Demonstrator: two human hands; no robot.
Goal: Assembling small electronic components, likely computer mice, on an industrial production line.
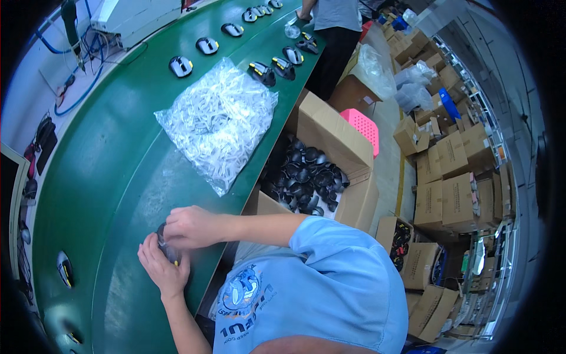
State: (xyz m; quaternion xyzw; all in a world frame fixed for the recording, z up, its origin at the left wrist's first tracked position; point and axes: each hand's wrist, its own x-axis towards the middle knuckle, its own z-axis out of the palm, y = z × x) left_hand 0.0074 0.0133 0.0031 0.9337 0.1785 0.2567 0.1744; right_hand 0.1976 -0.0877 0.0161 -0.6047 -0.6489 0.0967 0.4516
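Note:
A dark computer mouse [171, 253] with a small yellow part lies between my hands over the green work surface [130, 212]. My left hand [163, 268] is wrapped round its near side, the thumb along one edge. On its far end my right hand [190, 227] is closed, fingers pinched together. Whether the right fingers also hold a small part is hidden. Beyond my hands sits a large clear plastic bag [221, 121] full of white strips or loops.
Mice stand in rows farther up, including a grey-black mouse [181, 66]; another mouse [64, 269] is at left. An open carton [330, 127] of black shells stands against the table's right edge. A co-worker [336, 35] is at the far end. Stacked cartons [454, 177] line the right.

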